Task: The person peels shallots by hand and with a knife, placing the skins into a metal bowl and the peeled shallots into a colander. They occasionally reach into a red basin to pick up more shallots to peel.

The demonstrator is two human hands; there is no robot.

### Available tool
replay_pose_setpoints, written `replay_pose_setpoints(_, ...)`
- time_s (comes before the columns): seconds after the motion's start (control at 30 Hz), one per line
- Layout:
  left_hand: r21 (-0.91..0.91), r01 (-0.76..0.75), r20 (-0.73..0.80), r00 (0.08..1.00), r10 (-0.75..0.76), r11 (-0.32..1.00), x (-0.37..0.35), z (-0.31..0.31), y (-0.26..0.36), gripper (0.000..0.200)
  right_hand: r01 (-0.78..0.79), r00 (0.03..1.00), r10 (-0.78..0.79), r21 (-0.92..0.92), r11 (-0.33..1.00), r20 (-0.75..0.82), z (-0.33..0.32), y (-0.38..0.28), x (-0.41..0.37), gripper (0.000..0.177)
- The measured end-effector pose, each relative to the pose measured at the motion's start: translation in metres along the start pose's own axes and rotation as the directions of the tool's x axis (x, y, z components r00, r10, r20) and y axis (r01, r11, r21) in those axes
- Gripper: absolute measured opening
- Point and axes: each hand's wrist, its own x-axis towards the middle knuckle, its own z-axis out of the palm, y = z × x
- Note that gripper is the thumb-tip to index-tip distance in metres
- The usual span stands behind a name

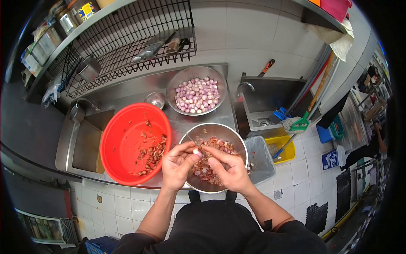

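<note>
My left hand (179, 166) is closed in a pinch around a pale purple shallot (197, 152). My right hand (231, 170) meets it from the other side, fingers closed on what looks like a small knife (190, 138); its thin blade points up and left, and its handle is hidden. Both hands are above a steel bowl (242, 146) holding reddish shallot skins (215, 144). Left of it, a red basin (120, 144) contains unpeeled shallots (155, 154). Behind the bowl, a metal colander (172, 91) is filled with peeled shallots (197, 96).
A small metal bowl (155, 100) sits between basin and colander. Sinks flank the work area, one at left (86, 148), another at right (270, 108). A wire rack (127, 46) hangs above. A grey bin (262, 158), yellow bucket (287, 150) and mop (296, 124) stand right.
</note>
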Motion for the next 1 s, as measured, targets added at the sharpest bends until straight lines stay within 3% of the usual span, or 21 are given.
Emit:
replay_pose_setpoints(0.07,-0.006,0.016,-0.025,1.000,-0.016,1.000,0.000,0.000,0.001,0.033,-0.089,0.996,0.089,0.010,0.996,-0.006,-0.001,-0.003,-0.004,0.037)
replay_pose_setpoints(0.13,0.014,-0.009,-0.015,1.000,0.009,1.000,0.001,-0.001,0.002,0.031,-0.257,0.963,0.252,0.048,0.965,0.092,-0.003,-0.005,-0.006,0.036)
replay_pose_setpoints(0.17,0.013,-0.009,-0.016,1.000,0.009,1.000,0.000,-0.002,0.001,0.031,-0.257,0.963,0.252,0.048,0.965,0.092,-0.003,-0.003,-0.005,0.036)
replay_pose_setpoints(0.23,0.056,-0.034,0.015,0.999,0.033,0.998,-0.001,-0.004,0.001,0.029,0.045,0.997,-0.048,0.040,0.998,0.068,-0.001,0.003,0.000,0.036)
replay_pose_setpoints(0.37,-0.034,-0.011,0.058,0.998,0.013,0.999,0.000,-0.005,0.002,0.030,-0.110,0.990,0.100,0.108,0.988,0.095,-0.007,-0.001,0.002,0.035)
replay_pose_setpoints(0.43,-0.312,0.163,0.069,0.986,-0.148,0.936,0.001,-0.006,0.003,0.030,-0.132,0.991,0.126,0.142,0.981,0.052,-0.006,0.000,0.001,0.034)
replay_pose_setpoints(0.53,-0.386,0.172,0.071,0.985,-0.157,0.906,0.002,0.001,0.000,0.029,-0.146,0.989,0.142,0.117,0.982,0.046,-0.004,0.001,-0.001,0.033)
replay_pose_setpoints(0.67,-0.354,0.105,0.123,0.990,-0.066,0.929,0.001,-0.011,-0.017,0.029,-0.128,0.992,0.128,0.098,0.987,-0.002,-0.001,0.007,0.000,0.032)
replay_pose_setpoints(0.73,-0.366,0.138,0.093,0.989,-0.112,0.920,0.002,-0.009,-0.012,0.028,-0.150,0.970,0.171,0.128,0.980,-0.175,-0.003,0.015,0.003,0.032)
replay_pose_setpoints(0.77,-0.366,0.137,0.093,0.990,-0.111,0.920,0.002,-0.009,-0.010,0.028,-0.220,0.953,0.238,0.111,0.969,-0.190,-0.008,0.016,0.003,0.031)
replay_pose_setpoints(0.9,-0.416,0.186,0.103,0.982,-0.158,0.890,0.002,-0.011,-0.009,0.027,-0.238,0.962,0.246,0.074,0.968,-0.122,-0.014,0.015,0.003,0.035)
replay_pose_setpoints(1.0,-0.416,0.173,0.095,0.985,-0.147,0.893,0.001,-0.010,-0.010,0.027,-0.140,0.981,0.154,0.118,0.983,-0.120,-0.009,0.015,-0.001,0.043)
